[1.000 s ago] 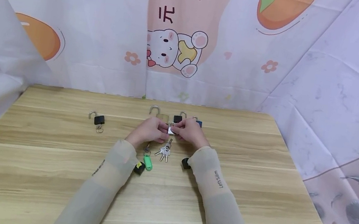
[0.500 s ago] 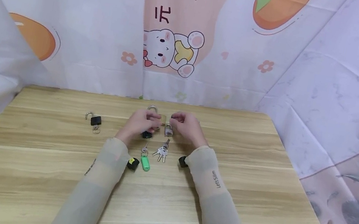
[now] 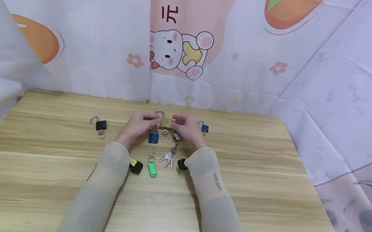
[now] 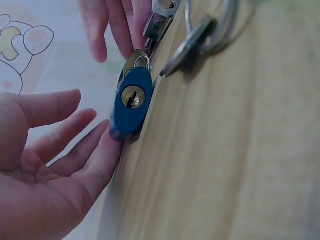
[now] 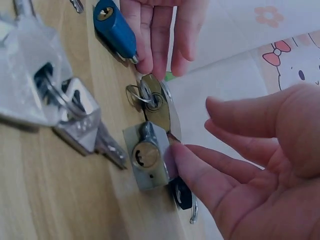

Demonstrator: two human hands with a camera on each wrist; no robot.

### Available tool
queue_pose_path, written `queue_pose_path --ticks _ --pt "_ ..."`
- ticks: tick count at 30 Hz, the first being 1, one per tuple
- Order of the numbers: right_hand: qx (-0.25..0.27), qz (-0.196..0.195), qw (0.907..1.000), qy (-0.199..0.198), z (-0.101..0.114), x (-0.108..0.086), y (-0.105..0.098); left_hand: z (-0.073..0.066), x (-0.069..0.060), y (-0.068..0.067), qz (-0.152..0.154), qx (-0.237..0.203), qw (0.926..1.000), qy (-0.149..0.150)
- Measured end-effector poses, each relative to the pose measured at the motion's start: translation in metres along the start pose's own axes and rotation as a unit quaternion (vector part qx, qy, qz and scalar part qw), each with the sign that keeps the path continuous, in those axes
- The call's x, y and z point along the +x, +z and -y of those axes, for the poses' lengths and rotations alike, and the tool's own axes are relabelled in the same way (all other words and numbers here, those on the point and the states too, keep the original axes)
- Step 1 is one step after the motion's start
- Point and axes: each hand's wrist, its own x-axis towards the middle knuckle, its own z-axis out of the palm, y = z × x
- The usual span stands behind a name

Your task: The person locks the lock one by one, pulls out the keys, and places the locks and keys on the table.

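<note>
My left hand (image 3: 138,126) has relaxed, spread fingers at the left end of an unlocked brass padlock (image 3: 167,124). In the left wrist view a blue padlock (image 4: 131,102) lies right beside those fingers, its keyhole facing the camera. My right hand (image 3: 189,130) is at the brass padlock's right end. In the right wrist view its thumb and fingers stand apart with nothing between them. A silver padlock (image 5: 146,156) lies by those fingertips, partly hidden in the head view. A key with a ring sits in the brass padlock (image 5: 159,107). A black padlock (image 5: 181,194) shows behind the silver one.
A bunch of keys (image 3: 170,157) and a key with a green tag (image 3: 152,169) lie nearer me. An unlocked black padlock (image 3: 101,125) lies to the left, another blue padlock (image 3: 205,128) to the right. A printed curtain (image 3: 112,76) hangs behind the table.
A second ago both hands held the silver padlock; it now lies on the table. The hands have parted and moved to either side of the brass padlock. The near blue padlock has come into view.
</note>
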Motion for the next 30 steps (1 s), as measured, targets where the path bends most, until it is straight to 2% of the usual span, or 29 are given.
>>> queue_pose_path --ticks 6,12,19,24,27,30 --pt "-0.018 -0.004 0.9998 0.002 0.002 0.002 0.004 -0.005 0.001 0.0 0.017 -0.025 0.9991 -0.029" --pt "-0.016 -0.005 0.9999 0.003 0.001 0.003 0.005 -0.007 0.001 0.002 0.02 -0.043 0.9981 -0.038" --pt "0.048 -0.026 0.9984 0.014 -0.002 0.003 0.007 -0.008 -0.002 0.003 0.022 -0.048 0.9972 -0.053" --pt "0.051 -0.046 0.9974 0.021 -0.001 0.004 0.009 -0.01 -0.003 0.002 0.02 -0.052 0.9967 -0.06" --pt "0.095 -0.057 0.9935 0.03 -0.002 0.007 0.01 -0.011 -0.004 0.003 0.032 -0.055 0.9965 -0.054" --pt "0.151 -0.065 0.9858 0.034 -0.006 0.011 0.011 -0.012 -0.006 0.006 0.044 -0.053 0.9964 -0.049"
